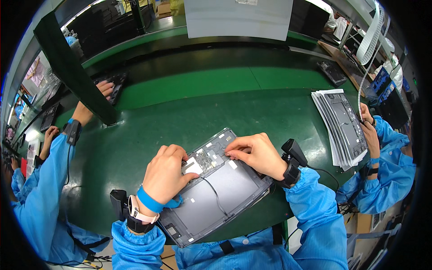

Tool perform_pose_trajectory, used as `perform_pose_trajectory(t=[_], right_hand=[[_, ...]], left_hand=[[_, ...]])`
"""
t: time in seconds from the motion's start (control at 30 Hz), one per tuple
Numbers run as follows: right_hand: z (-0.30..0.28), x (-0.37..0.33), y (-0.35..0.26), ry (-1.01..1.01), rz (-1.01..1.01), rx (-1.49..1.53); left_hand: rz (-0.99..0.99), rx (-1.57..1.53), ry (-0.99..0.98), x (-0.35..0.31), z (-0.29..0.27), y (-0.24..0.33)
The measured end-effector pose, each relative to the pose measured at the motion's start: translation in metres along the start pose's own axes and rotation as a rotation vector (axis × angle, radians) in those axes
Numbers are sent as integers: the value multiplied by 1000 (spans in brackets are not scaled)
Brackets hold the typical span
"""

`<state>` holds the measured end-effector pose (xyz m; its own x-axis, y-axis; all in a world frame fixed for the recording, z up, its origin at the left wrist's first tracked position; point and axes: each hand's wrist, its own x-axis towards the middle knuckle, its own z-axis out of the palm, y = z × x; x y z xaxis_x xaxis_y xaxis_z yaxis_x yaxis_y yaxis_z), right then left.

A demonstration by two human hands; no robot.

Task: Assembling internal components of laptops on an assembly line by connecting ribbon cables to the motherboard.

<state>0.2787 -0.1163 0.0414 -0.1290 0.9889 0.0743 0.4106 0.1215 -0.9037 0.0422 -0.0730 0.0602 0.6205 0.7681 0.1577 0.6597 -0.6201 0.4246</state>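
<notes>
A flat grey device housing [211,198], tablet-like, lies slanted on the green bench in front of me. A thin dark cable [217,198] runs across its inner face, and a crinkled silvery patch [206,161] sits near its upper part. My left hand [165,173] is closed over the housing's left edge, its thumb beside a white rectangular piece [191,166]. On the upper right part, my right hand [256,155] is closed in a pinch, fingertips against the inner face. Whatever is between those fingertips is too small to make out.
To the right, a co-worker's hands [370,132] are at a stack of similar panels with white sheets [339,126]. Another worker's hand [105,89] touches a dark device at the left, behind a green post [74,72]. A dark part [331,73] lies far right.
</notes>
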Motion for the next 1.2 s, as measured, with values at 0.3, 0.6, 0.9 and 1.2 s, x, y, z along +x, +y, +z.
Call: perform_pose_trajectory(t=[0.3,0.6,0.9,1.2], right_hand=[[6,-4,6,104,-76,29],[8,-5,9,309,-443,-260],[14,-10,11,200,-256,-109],[20,-14,18,271,-424,-299]], left_hand=[[-81,-103,-50,8,2,-9],[-249,-432,-93,21,-10,6],[5,-336,-8,30,4,26],[-36,-320,-92,36,28,33]])
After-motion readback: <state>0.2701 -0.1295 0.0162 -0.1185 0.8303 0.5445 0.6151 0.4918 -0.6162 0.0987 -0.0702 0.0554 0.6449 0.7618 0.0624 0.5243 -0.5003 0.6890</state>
